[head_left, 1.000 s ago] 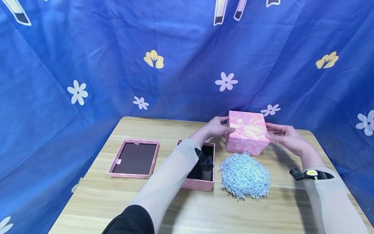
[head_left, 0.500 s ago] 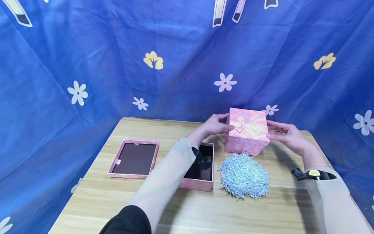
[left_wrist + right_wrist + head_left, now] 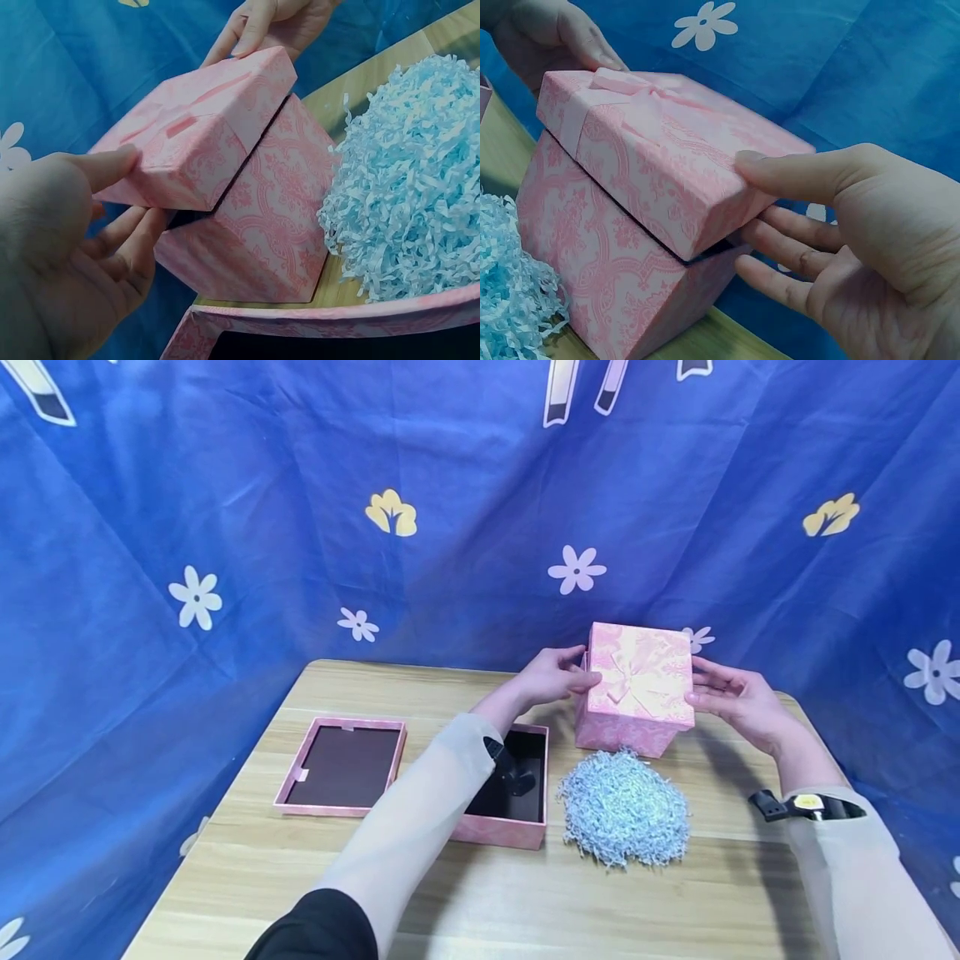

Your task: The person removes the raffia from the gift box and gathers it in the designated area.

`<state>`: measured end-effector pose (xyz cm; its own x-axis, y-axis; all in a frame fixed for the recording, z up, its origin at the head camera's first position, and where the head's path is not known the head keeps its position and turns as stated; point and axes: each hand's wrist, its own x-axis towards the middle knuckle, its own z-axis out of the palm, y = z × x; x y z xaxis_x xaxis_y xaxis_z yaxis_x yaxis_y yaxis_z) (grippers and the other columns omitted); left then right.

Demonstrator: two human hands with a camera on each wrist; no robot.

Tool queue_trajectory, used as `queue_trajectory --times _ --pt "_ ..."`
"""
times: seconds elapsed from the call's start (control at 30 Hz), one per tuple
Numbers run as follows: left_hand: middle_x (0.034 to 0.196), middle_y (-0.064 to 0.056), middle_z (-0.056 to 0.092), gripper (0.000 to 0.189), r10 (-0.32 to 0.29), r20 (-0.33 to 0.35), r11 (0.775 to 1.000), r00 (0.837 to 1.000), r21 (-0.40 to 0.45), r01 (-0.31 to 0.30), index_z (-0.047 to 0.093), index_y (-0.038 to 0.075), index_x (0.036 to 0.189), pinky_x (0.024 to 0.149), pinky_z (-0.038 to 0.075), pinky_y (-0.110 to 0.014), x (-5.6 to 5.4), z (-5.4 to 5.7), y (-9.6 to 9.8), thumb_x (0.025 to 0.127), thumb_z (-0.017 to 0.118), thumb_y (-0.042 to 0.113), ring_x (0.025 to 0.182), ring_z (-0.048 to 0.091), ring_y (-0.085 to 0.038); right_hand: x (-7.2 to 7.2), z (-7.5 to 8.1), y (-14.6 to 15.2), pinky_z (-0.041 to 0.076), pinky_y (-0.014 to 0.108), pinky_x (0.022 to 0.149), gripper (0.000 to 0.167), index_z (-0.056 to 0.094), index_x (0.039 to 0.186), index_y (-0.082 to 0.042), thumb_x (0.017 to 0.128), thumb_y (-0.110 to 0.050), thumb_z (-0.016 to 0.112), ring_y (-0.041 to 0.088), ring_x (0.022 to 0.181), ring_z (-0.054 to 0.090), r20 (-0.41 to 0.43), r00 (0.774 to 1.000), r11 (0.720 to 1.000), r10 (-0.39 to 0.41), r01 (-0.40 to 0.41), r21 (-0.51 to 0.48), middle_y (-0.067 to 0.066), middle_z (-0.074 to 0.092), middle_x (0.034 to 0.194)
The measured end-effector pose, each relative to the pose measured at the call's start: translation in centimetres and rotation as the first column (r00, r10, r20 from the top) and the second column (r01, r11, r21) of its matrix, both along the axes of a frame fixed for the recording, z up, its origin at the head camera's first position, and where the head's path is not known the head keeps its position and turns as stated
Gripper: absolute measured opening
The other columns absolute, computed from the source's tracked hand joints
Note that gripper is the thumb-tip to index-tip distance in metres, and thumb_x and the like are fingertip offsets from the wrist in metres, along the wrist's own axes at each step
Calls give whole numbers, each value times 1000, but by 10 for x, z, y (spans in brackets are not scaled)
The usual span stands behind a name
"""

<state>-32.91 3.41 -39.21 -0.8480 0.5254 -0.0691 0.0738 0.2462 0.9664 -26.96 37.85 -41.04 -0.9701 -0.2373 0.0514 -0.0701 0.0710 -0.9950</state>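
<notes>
A pink patterned gift box [image 3: 262, 217] stands at the back right of the table. Its lid [image 3: 637, 127], topped with a ribbon bow [image 3: 630, 677], sits tilted, raised at the back, with a dark gap showing under its side edges. My left hand [image 3: 553, 678] pinches the lid's left side, thumb on top and fingers under the edge. On the opposite side my right hand [image 3: 738, 702] grips the lid the same way, thumb [image 3: 780, 174] on the top edge. The box's inside is hidden.
Blue shredded paper [image 3: 624, 810] lies heaped in front of the gift box. A lidless pink box with a dark inside [image 3: 525, 835] stands left of it, partly behind my left forearm. Farther left lies an upturned pink lid [image 3: 345, 768]. A blue curtain [image 3: 465, 527] hangs behind the table.
Both hands have moved slightly up, lifting the lid's back edge. The lid has gone from nearly seated to tilted, while the box beneath has stayed in place.
</notes>
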Motion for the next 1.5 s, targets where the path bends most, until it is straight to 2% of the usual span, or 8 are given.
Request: queue_trajectory --times 0.13,0.4,0.63,0.77,0.97,1.1,1.27,1.5 --pt "107 -8 75 70 6 -31 1000 1000 7 -6 47 -1 157 97 55 -48 0 2 1 100 76 27 106 74 -28 0 3 -3 58 25 90 62 47 153 10 96 12 70 13 105 73 -7 1000 997 -7 7 -79 4 74 120" --pt "105 -7 71 48 54 -54 998 997 41 -52 65 6 142 98 55 -50 0 6 -2 101 76 28 99 71 -21 1 11 -12 58 25 89 26 79 115 1 98 14 65 14 100 74 -51 999 972 -12 0 -237 9 79 108" --pt "91 -6 77 48 23 -31 994 999 108 -20 60 8 146 74 54 -32 -2 12 -5 104 72 30 88 75 -23 3 15 -16 60 25 73 30 79 124 -6 101 9 66 13 79 73 -92 994 959 -63 34 -282 7 79 97" --pt "97 -9 80 54 4 -16 986 1000 170 -1 57 11 152 80 57 -38 -1 18 -8 106 67 39 91 78 -21 3 17 -15 60 26 65 32 77 129 -10 105 3 61 16 73 74 -102 995 960 -20 -9 -279 12 78 87" --pt "102 -13 80 58 25 19 966 1000 258 -29 64 13 148 89 59 -46 2 24 -12 109 53 54 98 78 -26 4 17 -13 61 31 73 38 75 128 0 115 -17 44 24 90 78 -141 980 943 139 -174 -284 17 78 114" --pt "102 -14 80 58 35 27 962 999 269 -41 63 15 150 87 60 -43 4 23 -12 110 51 54 99 78 -26 5 18 -17 62 35 79 47 72 134 1 114 -28 40 27 95 77 -163 975 915 149 -199 -350 10 72 134" --pt "101 -14 80 54 74 34 953 997 291 -81 64 14 149 96 57 -52 6 22 -10 106 65 46 98 78 -27 7 19 -23 63 36 80 43 70 134 2 113 -26 45 26 95 78 -215 974 917 72 -150 -370 10 71 134" --pt "104 -8 80 50 98 13 961 995 260 -98 70 23 144 88 61 -39 7 20 -13 98 78 41 96 78 -24 9 24 -25 60 32 87 32 68 138 1 110 1 53 15 111 72 -160 987 913 19 -82 -399 9 73 131"
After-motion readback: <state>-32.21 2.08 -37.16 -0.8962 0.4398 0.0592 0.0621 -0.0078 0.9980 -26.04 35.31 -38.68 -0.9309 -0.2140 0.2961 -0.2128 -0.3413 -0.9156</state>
